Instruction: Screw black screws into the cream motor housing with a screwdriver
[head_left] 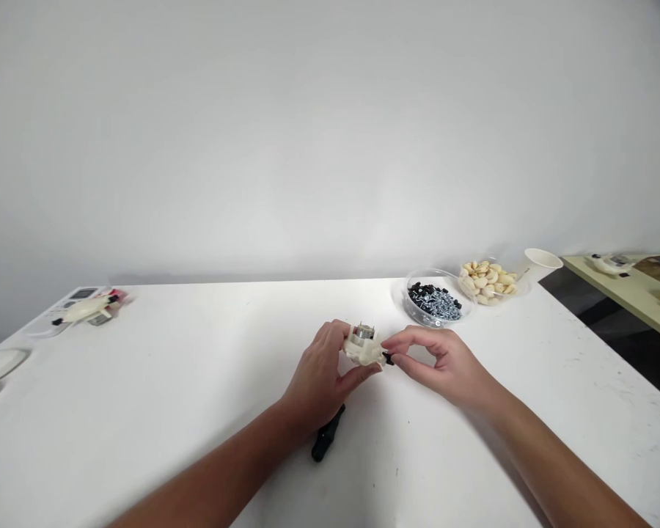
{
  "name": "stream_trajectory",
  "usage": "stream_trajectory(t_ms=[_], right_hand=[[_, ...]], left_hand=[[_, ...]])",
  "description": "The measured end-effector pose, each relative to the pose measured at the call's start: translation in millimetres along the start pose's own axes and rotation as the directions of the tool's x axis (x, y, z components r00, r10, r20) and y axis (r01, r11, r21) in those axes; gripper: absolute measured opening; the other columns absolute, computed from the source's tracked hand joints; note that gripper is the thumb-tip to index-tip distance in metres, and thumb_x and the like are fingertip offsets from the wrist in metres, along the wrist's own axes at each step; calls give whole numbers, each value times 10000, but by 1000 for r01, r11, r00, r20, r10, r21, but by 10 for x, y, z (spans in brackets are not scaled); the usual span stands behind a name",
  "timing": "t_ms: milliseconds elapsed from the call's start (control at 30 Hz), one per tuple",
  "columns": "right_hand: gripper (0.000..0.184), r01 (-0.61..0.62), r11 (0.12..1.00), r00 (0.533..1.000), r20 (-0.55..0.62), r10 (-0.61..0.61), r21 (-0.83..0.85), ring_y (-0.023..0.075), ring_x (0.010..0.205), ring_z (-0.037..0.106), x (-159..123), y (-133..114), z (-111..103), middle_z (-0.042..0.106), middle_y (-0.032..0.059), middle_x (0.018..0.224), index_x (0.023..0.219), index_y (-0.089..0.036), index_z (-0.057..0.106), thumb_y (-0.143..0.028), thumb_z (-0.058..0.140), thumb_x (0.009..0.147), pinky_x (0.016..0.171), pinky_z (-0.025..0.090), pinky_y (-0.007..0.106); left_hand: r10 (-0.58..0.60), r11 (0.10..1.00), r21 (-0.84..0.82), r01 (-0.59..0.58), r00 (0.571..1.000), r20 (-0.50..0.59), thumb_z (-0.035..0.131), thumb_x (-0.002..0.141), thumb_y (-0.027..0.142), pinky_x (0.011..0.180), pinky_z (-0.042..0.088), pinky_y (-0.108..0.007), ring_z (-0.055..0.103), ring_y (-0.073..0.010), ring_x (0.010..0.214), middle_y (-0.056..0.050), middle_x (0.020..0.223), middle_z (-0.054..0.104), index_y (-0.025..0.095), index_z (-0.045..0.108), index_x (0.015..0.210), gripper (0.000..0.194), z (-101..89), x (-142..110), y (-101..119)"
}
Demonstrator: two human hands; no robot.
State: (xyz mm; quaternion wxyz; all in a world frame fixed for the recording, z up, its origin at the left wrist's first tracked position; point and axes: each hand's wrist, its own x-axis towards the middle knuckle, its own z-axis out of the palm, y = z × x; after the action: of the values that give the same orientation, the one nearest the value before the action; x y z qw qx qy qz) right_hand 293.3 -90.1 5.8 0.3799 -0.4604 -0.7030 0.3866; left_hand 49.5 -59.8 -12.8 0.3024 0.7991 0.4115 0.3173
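Note:
My left hand (322, 374) is closed round a cream plastic housing (363, 352) with a round silver motor (364, 332) showing at its top. It holds the piece just above the white table. With thumb and index finger, my right hand (443, 363) pinches a small black plastic part (388, 358) at the housing's right end. Whether that part is seated in the housing or only touches it, I cannot tell. A black handled tool (328, 434) lies on the table under my left wrist, partly hidden by it.
A clear round dish (438, 320) holds silver screws and small black parts. Behind it, cream plastic pieces (489, 279) lie in a clear container beside a white cup (542, 262). Another motor assembly (91, 309) rests at the far left; one more (610, 264) sits on a side surface at right.

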Motion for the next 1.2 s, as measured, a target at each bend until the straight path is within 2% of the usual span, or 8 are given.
stream_trajectory(t_ms=[233,400,567,733,1000,1200], right_hand=[[163,-38,998,999,4,37,41,231,1013,722,-3,0,25,778,44,1072,1089,-259,783,-310,647,1014,912,576,361],[161,-42,996,999,24,40,72,232,1004,730,13,-9,28,783,51,1074,1070,-248,789,-303,648,1015,870,582,345],[146,60,998,998,-7,-60,22,197,869,715,12,26,31,760,31,943,1075,-263,802,-256,689,983,789,571,324],[134,135,991,991,-19,-135,-14,185,838,708,23,62,56,748,27,916,1035,-271,805,-229,689,982,760,555,318],[140,63,998,998,-17,-63,-17,208,874,703,34,65,99,747,49,947,1039,-253,801,-256,672,986,769,551,334],[99,33,999,999,-21,-34,-15,200,866,657,22,39,99,707,26,900,1010,-246,761,-226,680,955,792,536,328]], left_hand=[[3,1000,-2,-3,1000,7,706,960,479,802,433,-358,552,-217,945,-18,1028,598,235,511,1027,319,0,-6,6],[7,1000,4,-7,1000,13,701,958,497,802,433,-362,554,-224,938,-21,1015,596,237,504,1019,331,0,-3,14],[20,1000,12,-20,1000,-6,700,966,475,804,434,-354,555,-219,953,-14,1024,595,241,503,1036,314,7,-4,14],[54,998,36,-53,998,-15,669,990,466,805,438,-352,561,-213,933,-16,1020,593,238,493,1040,293,19,-13,16],[73,995,64,-72,997,-24,646,1011,410,807,449,-357,561,-210,933,-27,1031,583,233,483,1037,242,32,-18,1],[61,997,44,-61,998,-13,659,998,453,803,452,-362,564,-216,944,-30,1040,591,239,484,1037,280,14,-2,-1]])
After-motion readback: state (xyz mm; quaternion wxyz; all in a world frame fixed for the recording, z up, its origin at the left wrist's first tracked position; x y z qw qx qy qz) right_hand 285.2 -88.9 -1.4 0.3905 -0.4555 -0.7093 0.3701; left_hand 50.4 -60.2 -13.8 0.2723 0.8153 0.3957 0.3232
